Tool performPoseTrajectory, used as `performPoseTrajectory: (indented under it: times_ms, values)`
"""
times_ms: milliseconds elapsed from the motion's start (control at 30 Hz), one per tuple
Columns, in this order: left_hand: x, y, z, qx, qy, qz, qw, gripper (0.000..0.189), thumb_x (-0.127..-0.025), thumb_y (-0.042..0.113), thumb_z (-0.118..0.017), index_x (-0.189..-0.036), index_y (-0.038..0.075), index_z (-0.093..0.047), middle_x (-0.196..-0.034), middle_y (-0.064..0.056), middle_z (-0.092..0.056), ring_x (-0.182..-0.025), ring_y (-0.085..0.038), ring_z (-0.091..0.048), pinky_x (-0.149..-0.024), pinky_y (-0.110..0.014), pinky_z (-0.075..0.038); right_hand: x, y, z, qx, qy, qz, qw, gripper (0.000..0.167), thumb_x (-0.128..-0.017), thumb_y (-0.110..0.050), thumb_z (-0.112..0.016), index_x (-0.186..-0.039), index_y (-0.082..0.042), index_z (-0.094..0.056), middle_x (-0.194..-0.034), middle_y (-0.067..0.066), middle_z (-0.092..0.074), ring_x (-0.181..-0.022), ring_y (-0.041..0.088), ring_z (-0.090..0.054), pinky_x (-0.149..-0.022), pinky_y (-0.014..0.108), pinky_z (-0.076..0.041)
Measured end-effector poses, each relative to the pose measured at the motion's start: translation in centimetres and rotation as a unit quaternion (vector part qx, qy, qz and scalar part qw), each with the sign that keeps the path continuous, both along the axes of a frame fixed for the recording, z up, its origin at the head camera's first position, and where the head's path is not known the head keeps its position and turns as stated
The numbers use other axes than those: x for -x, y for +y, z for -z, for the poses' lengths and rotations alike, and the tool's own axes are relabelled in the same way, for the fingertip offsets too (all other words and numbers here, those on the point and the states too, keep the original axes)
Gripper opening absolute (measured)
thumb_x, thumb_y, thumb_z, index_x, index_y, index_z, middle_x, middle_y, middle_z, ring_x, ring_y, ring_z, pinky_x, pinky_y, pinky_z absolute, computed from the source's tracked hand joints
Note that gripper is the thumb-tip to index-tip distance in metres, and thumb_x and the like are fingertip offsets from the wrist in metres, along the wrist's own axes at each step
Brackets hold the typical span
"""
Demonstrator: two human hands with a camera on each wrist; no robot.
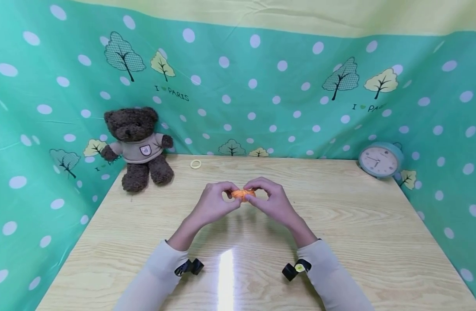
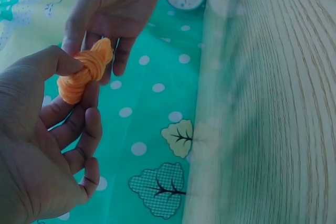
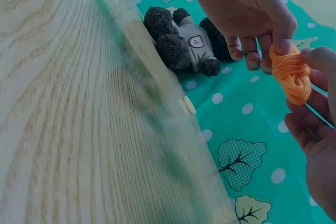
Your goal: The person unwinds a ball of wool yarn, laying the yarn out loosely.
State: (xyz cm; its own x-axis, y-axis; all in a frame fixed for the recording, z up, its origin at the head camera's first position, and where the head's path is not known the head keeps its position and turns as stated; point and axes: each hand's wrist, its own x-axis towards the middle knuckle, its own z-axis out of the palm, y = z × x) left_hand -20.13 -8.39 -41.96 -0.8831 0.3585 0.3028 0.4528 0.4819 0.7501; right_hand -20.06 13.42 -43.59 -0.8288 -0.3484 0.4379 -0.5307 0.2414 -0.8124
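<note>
A small bundle of orange yarn (image 1: pixel 243 195), wound around its middle, is held up above the table between both hands. My left hand (image 1: pixel 215 201) pinches its left end between thumb and fingers. From the other side my right hand (image 1: pixel 272 201) pinches it, with the thumb against the windings. In the left wrist view the yarn bundle (image 2: pixel 84 74) shows crossed strands and a looped end. The right wrist view shows the bundle (image 3: pixel 292 74) between the fingertips of both hands.
A dark brown teddy bear (image 1: pixel 138 149) in a grey shirt sits at the table's back left. Near it lies a pale yellow ring (image 1: pixel 196 164). An alarm clock (image 1: pixel 379 160) stands at the back right. A green dotted curtain (image 1: pixel 238 99) hangs behind the wooden table (image 1: pixel 358 242).
</note>
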Motion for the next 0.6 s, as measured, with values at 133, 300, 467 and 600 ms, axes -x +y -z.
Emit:
performPoseTrajectory:
  times_ms: [133, 300, 467, 600]
  values:
    - [0.12, 0.02, 0.09, 0.003, 0.009, -0.003, 1.0, 0.005, -0.081, 0.016, -0.078, -0.086, 0.016, -0.076, -0.081, 0.006, -0.073, -0.08, -0.012, -0.06, -0.064, -0.023, -0.045, 0.03, 0.0, 0.0, 0.016, 0.008, -0.002, 0.9998, 0.012, -0.096, -0.011, -0.074, -0.108, -0.013, -0.076, -0.108, 0.004, -0.075, -0.105, 0.015, -0.069, -0.097, 0.037, -0.058]
    - [-0.03, 0.16, 0.04, 0.012, 0.02, 0.006, 0.9997, 0.006, -0.081, 0.018, -0.077, -0.087, 0.017, -0.076, -0.082, 0.007, -0.074, -0.08, -0.011, -0.061, -0.078, -0.03, -0.044, 0.03, -0.04, -0.08, 0.035, 0.02, -0.001, 0.9992, 0.008, -0.097, -0.006, -0.071, -0.101, -0.01, -0.077, -0.102, 0.008, -0.076, -0.1, 0.014, -0.07, -0.093, 0.028, -0.058]
    - [-0.36, 0.09, -0.25, 0.012, 0.017, 0.009, 0.9997, 0.007, -0.081, 0.017, -0.078, -0.088, 0.017, -0.076, -0.083, 0.007, -0.075, -0.081, -0.011, -0.061, -0.083, -0.039, -0.045, -0.04, 0.16, -0.36, 0.037, 0.018, 0.005, 0.9992, 0.008, -0.098, -0.005, -0.07, -0.1, -0.008, -0.076, -0.099, 0.009, -0.076, -0.096, 0.013, -0.07, -0.091, 0.026, -0.058]
    - [-0.41, -0.01, -0.6, -0.004, 0.01, 0.013, 0.9999, 0.008, -0.083, 0.014, -0.077, -0.091, 0.015, -0.076, -0.085, 0.004, -0.075, -0.083, -0.014, -0.06, -0.08, -0.041, -0.049, -0.06, 0.66, -0.79, 0.044, 0.017, 0.018, 0.9987, 0.008, -0.098, -0.003, -0.07, -0.101, -0.007, -0.076, -0.099, 0.01, -0.076, -0.095, 0.013, -0.07, -0.091, 0.027, -0.058]
